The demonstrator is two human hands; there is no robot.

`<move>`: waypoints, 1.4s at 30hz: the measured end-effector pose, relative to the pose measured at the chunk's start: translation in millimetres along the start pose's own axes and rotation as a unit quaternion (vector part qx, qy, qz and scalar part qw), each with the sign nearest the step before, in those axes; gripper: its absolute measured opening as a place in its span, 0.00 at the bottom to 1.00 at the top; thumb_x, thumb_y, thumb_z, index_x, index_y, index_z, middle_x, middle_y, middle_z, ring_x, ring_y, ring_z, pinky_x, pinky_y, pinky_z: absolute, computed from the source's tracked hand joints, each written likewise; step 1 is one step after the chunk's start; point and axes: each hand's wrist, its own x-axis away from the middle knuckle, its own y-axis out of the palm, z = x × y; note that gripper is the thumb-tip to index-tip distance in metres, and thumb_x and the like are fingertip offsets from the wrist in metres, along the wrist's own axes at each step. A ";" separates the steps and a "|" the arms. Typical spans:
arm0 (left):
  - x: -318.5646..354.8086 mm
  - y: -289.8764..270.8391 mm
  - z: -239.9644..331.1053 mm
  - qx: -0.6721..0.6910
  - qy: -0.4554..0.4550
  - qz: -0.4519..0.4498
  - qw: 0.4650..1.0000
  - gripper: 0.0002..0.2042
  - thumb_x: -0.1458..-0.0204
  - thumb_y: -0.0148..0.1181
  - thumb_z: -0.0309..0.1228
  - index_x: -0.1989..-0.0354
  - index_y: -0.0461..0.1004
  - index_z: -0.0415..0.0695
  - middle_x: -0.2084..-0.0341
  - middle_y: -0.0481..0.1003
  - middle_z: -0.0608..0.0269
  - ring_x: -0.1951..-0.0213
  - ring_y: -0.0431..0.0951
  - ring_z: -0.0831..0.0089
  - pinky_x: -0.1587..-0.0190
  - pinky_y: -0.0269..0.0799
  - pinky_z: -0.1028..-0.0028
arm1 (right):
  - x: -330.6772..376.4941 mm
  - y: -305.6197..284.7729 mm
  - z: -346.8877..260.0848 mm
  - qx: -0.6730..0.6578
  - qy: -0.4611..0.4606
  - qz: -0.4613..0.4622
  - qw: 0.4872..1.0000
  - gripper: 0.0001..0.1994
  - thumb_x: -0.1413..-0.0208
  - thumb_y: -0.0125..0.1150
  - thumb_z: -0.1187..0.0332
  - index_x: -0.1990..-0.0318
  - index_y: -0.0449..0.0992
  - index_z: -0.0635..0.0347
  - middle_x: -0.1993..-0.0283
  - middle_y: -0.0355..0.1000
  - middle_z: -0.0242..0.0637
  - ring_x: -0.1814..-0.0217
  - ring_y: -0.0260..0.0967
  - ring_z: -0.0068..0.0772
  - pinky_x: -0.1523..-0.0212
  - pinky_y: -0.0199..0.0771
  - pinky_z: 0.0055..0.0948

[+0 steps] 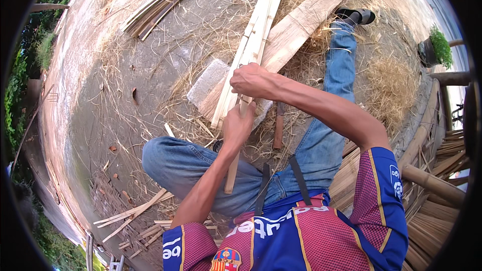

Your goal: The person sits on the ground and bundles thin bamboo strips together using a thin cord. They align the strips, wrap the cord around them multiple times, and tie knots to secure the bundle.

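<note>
My left hand (238, 124) is closed round a pale bamboo strip (232, 174), whose lower end hangs over my bent left leg. Just above it, my right hand (253, 80) is curled into a fist over the strips. Its fingers hide what they grip; a small dark edge shows between the two hands. Long split bamboo strips (263, 17) run from beside my hands to the far edge of the view. They lie across a broad wooden plank (306, 26). A rough grey block (210, 81) sits beside the plank, left of my hands.
Right of my left hand, a tool with a wooden handle (278, 131) lies by my thigh. Curly shavings (391, 85) litter the ground. A bundle of strips (165, 2) rests at the far left, and loose strips (135, 212) lie near left. Bamboo poles (433, 184) stand at right.
</note>
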 end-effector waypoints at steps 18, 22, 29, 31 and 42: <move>-2.6 2.8 7.1 0.243 -0.014 -0.048 0.969 0.23 0.37 0.59 0.43 0.42 0.66 0.40 0.63 0.81 0.58 0.76 0.81 0.74 0.82 0.67 0.80 | 14.1 0.3 2.0 -0.076 0.062 0.002 0.995 0.18 0.37 0.58 0.54 0.68 0.80 0.61 0.63 0.78 0.41 0.60 0.78 0.45 0.65 0.77 0.42; -2.7 2.4 2.2 0.230 0.004 -0.041 0.972 0.19 0.36 0.58 0.38 0.44 0.66 0.38 0.64 0.82 0.58 0.80 0.78 0.79 0.82 0.65 0.81 | 29.0 5.4 2.4 -0.091 0.051 0.027 0.994 0.17 0.37 0.58 0.54 0.67 0.79 0.59 0.62 0.77 0.38 0.58 0.77 0.44 0.63 0.77 0.42; -5.4 10.6 -0.4 0.212 0.032 -0.035 0.976 0.21 0.36 0.59 0.34 0.41 0.63 0.36 0.63 0.82 0.56 0.83 0.73 0.82 0.83 0.64 0.81 | 77.9 7.5 16.7 -0.043 0.048 0.103 0.993 0.13 0.41 0.61 0.59 0.68 0.81 0.59 0.67 0.76 0.38 0.63 0.78 0.44 0.66 0.77 0.41; -6.4 10.8 -1.1 0.197 0.045 -0.026 0.979 0.22 0.36 0.59 0.34 0.39 0.63 0.35 0.63 0.82 0.56 0.83 0.73 0.82 0.82 0.64 0.81 | 72.9 6.9 10.2 -0.017 0.098 0.087 0.991 0.11 0.41 0.61 0.61 0.68 0.82 0.59 0.68 0.77 0.39 0.64 0.78 0.44 0.67 0.77 0.41; -3.0 9.4 -4.8 0.185 0.042 0.016 0.982 0.18 0.41 0.61 0.33 0.46 0.76 0.34 0.67 0.81 0.62 0.83 0.68 0.83 0.80 0.62 0.77 | 36.0 -27.4 1.7 -0.253 0.051 -0.067 0.964 0.24 0.33 0.54 0.51 0.67 0.79 0.68 0.72 0.76 0.48 0.67 0.74 0.53 0.63 0.73 0.47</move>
